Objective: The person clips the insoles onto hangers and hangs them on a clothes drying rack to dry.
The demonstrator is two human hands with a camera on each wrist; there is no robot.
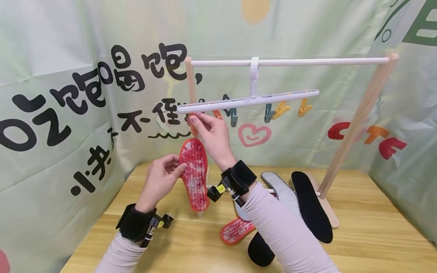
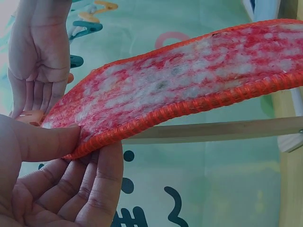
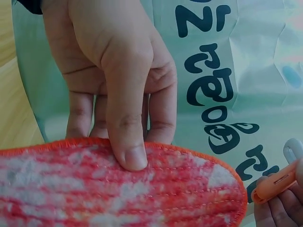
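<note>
My left hand (image 1: 162,178) pinches the edge of a red-and-white insole (image 1: 194,178) with an orange stitched border, thumb on its face and fingers behind. The insole hangs upright below the left end of a white hanger (image 1: 222,104). Just above its top end, my right hand (image 1: 215,138) grips an orange clothespin (image 3: 277,182) hanging from that hanger. The clothespin's lower end is close to the insole's tip; whether its jaws hold the insole I cannot tell. In the left wrist view the left thumb (image 2: 47,142) lies on the insole near its tip.
The hanger hooks over the white rod (image 1: 307,61) of a wooden stand (image 1: 358,125). Another orange clothespin (image 1: 217,114), teal clothespins (image 1: 233,117) and yellow clothespins (image 1: 304,108) hang along it. On the table lie a black insole (image 1: 310,204), a grey insole (image 1: 283,189) and another red insole (image 1: 237,230).
</note>
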